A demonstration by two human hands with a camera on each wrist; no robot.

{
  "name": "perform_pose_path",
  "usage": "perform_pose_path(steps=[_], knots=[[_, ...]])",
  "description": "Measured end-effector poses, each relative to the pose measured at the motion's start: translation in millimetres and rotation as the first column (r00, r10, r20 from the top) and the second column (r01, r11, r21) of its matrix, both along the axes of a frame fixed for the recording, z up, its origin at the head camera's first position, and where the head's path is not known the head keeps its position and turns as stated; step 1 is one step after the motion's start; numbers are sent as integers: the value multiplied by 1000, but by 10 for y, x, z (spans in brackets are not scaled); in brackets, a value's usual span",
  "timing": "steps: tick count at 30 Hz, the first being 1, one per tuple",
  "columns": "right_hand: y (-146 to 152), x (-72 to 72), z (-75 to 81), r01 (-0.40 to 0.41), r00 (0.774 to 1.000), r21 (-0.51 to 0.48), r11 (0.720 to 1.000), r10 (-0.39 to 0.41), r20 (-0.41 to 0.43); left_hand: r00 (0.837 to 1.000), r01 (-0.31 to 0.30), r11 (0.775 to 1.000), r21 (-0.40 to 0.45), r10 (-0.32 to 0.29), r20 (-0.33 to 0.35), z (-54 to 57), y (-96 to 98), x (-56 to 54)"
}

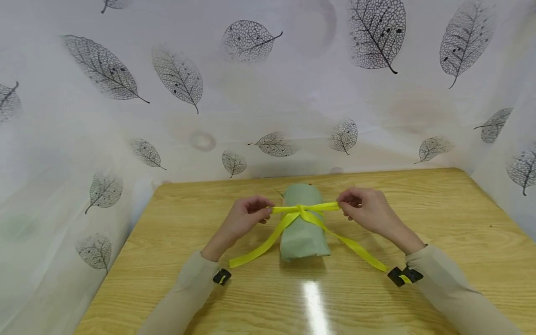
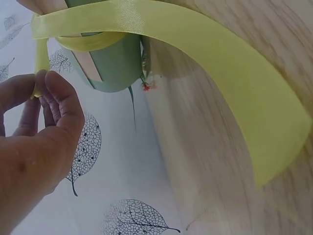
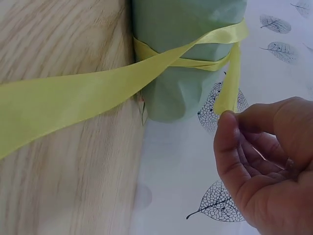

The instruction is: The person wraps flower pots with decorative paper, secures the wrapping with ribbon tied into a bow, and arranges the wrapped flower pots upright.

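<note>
A bundle wrapped in pale green paper (image 1: pixel 304 239) lies on the wooden table, with a yellow ribbon (image 1: pixel 299 210) tied round its middle in a bow-like knot. Between thumb and fingertips, my left hand (image 1: pixel 246 218) pinches the ribbon loop on the left side. My right hand (image 1: pixel 372 211) pinches the opposite loop, and both loops stretch nearly straight across the bundle. Two loose ribbon tails (image 1: pixel 255 253) hang down toward the near side, one to each side. In the left wrist view, small red flowers (image 2: pixel 145 86) and a green stem show at the bundle's far end.
The wooden table (image 1: pixel 176 228) runs back to a white cloth (image 1: pixel 272 102) printed with dark skeleton leaves, which also hangs at both sides. Black straps with small devices (image 1: pixel 405 276) sit at the wrists, the right ribbon tail reaching close to one.
</note>
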State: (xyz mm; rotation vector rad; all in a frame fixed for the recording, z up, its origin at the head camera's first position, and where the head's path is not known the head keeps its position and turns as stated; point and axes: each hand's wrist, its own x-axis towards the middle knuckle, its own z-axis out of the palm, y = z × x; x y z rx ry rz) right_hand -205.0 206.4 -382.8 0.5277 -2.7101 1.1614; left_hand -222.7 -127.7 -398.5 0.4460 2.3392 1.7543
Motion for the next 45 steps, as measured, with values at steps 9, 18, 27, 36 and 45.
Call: perform_pose_path(steps=[9, 18, 27, 36, 45], knots=[[-121, -55, 38, -36, 995, 2, 999, 35, 94, 1000, -8, 999, -36, 8, 17, 32, 44, -18], [-178, -87, 26, -144, 990, 178, 973, 140, 32, 996, -21, 989, -146, 9, -85, 22, 76, -47], [-220, -100, 39, -175, 973, 252, 952, 207, -103, 913, -59, 927, -371, -100, -396, 41, 102, -36], [-230, -101, -53, -120, 947, 467, 876, 243, -211, 848, -7, 834, -551, -288, -446, 73, 152, -17], [-236, -81, -54, -95, 933, 582, 808, 276, -230, 870, 16, 708, -706, -357, -339, 73, 180, 19]])
